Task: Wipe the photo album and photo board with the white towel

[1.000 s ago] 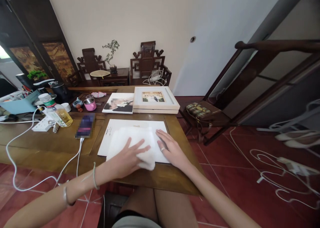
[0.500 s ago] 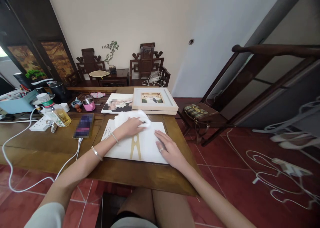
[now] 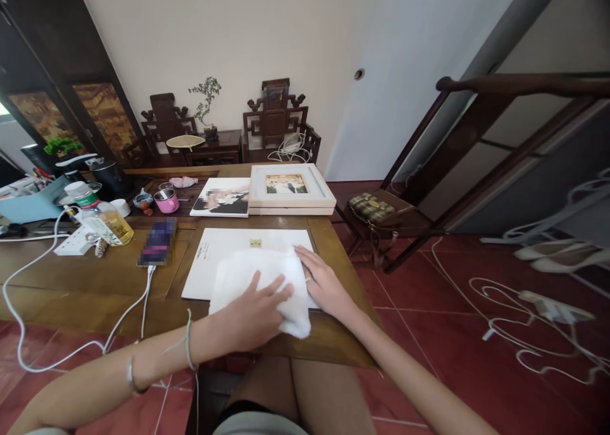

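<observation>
On the near part of the table lies a flat white panel (image 3: 216, 241) with small dark print at its left and a little gold plate (image 3: 255, 243) near its far edge. A fluffy white cloth (image 3: 252, 267) covers much of the panel's middle and hangs past its near edge. My left hand (image 3: 260, 311) rests on this cloth, fingers spread and pressing from above. At the panel's right side my right hand (image 3: 328, 282) lies flat with fingers stretched out, its fingertips beside the cloth. The panel's lower middle is hidden.
Behind the panel are a photo print (image 3: 222, 197) and a pale frame (image 3: 324, 197) holding a picture. To the left stand a phone (image 3: 158, 241) on a white cable, a drink bottle (image 3: 102, 216), a power strip (image 3: 74, 241) and a pink cup (image 3: 166, 200). A chair with a bag (image 3: 374, 209) stands right.
My left hand and the white cloth have moved towards me, from the panel's far edge to its near edge. The cloth now covers the gold A-shaped piece. My right hand stays at the right side.
</observation>
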`<state>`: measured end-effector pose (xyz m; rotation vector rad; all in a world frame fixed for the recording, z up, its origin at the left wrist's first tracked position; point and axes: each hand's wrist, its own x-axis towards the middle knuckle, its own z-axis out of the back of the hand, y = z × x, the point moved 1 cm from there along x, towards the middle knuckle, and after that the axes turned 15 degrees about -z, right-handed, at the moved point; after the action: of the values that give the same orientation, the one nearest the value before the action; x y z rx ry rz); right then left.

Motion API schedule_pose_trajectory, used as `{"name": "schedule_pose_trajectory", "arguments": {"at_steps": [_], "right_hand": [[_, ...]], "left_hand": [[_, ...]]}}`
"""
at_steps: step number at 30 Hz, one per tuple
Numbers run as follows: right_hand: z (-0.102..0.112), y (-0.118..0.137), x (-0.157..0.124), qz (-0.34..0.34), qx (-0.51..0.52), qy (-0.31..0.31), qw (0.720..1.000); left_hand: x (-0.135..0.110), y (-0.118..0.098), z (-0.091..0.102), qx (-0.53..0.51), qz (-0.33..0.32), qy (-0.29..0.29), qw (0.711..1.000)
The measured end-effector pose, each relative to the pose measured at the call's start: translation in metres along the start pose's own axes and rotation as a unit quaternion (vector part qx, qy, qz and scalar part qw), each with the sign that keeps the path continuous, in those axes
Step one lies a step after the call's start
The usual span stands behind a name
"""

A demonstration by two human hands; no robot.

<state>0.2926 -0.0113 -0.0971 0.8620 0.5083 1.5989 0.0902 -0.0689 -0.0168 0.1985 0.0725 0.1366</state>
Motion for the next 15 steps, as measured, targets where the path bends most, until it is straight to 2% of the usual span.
{"name": "schedule_pose_trajectory", "arguments": {"at_steps": [3,8,10,12,15], "right_hand": [[0.000,0.000,0.000,-0.003,-0.001,-0.002,1.000],[-0.002,0.000,-0.001,-0.004,-0.004,-0.010,1.000],[-0.002,0.000,-0.001,-0.002,0.000,-0.013,1.000],[-0.001,0.002,0.000,-0.002,-0.002,-0.013,1.000],[0.002,0.006,0.000,-0.002,-0.012,-0.010,1.000]], "left_hand": [[0.003,0.029,-0.003,-0.058,0.027,0.000,0.998],[0.024,0.110,0.000,-0.201,0.097,-0.049,0.974],[0.040,0.132,0.005,-0.232,0.108,-0.059,0.965],[0.061,0.141,0.009,-0.251,0.090,-0.059,0.962],[0.092,0.136,0.012,-0.255,0.047,-0.053,0.964]]}}
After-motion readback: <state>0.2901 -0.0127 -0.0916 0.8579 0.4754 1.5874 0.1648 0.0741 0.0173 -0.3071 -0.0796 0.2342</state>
